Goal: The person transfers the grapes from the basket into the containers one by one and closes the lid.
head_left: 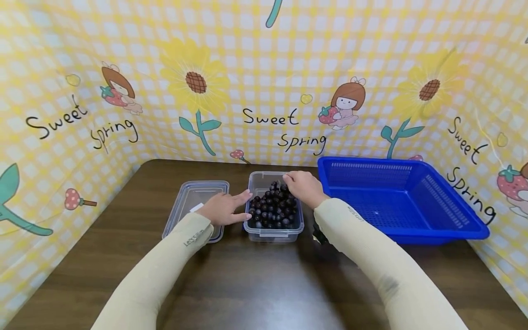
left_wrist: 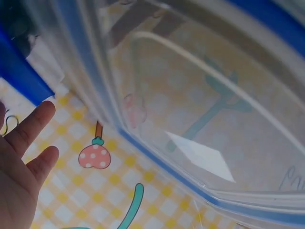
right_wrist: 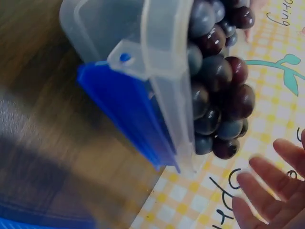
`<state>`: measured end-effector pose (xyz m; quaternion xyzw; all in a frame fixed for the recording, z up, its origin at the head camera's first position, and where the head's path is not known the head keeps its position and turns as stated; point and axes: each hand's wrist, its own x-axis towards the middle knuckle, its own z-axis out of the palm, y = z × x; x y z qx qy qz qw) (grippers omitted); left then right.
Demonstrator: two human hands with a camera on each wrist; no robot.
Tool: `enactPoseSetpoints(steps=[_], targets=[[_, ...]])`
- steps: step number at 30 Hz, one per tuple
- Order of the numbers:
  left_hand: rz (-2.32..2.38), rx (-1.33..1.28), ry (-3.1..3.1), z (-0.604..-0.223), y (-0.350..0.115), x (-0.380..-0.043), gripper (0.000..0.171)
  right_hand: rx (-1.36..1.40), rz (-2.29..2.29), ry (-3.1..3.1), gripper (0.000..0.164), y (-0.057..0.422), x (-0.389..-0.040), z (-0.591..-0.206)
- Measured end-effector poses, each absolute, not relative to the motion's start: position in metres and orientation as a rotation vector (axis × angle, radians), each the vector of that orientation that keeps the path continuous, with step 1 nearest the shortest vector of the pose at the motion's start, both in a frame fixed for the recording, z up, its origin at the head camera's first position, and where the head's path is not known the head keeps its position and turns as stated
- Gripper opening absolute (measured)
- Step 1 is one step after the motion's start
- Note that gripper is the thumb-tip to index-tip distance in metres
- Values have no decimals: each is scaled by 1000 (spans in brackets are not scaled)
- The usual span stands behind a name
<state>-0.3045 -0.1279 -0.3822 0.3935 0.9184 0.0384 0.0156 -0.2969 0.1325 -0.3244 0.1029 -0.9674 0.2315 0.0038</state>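
Note:
A clear plastic container (head_left: 274,233) stands in the middle of the table, heaped with a bunch of dark purple grapes (head_left: 274,206). My left hand (head_left: 222,208) is at its left rim, fingers stretched towards the grapes; in the left wrist view the fingertips are near a blue side latch (left_wrist: 24,71). Over the back right corner of the container is my right hand (head_left: 304,188). In the right wrist view its loosely bent fingers (right_wrist: 269,183) are apart from the grapes (right_wrist: 217,109), holding nothing. Another blue latch (right_wrist: 126,114) hangs down on that side.
A clear lid with a blue seal (head_left: 185,190) lies left of the container, partly under my left hand. To the right stands a large blue plastic basket (head_left: 404,238). A small dark object (head_left: 318,234) is partly hidden by my right sleeve. Patterned cloth (head_left: 264,82) rises behind the table.

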Motion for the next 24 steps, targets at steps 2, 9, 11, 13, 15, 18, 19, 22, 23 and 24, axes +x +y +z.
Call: enactPoseSetpoints(steps=[2, 9, 11, 13, 15, 18, 19, 22, 23, 24], targets=[[121, 1262, 2863, -381, -127, -305, 63, 319, 782, -3022, 34, 133, -294, -324], [363, 1209, 2898, -365, -145, -298, 34, 260, 1028, -3039, 31, 119, -288, -319], [468, 1092, 2931, -361, -153, -296, 33, 234, 1149, -3027, 31, 112, -285, -319], [594, 992, 2993, -358, -162, -294, 32, 198, 1299, -3002, 31, 105, -281, -322], [699, 892, 3075, -355, -171, -292, 32, 171, 1440, -2968, 29, 96, -276, -324], [936, 706, 3149, -351, -187, -290, 31, 187, 1654, -2906, 27, 80, -270, -325], [1043, 631, 3141, -350, -192, -288, 31, 204, 1706, -2894, 28, 74, -268, -325], [1444, 423, 2986, -349, -207, -284, 37, 244, 1854, -2869, 33, 58, -264, -323], [1558, 356, 2920, -349, -211, -281, 39, 247, 1889, -2871, 34, 53, -262, -322], [1654, 293, 2853, -348, -215, -279, 42, 242, 1927, -2872, 35, 48, -261, -321]])
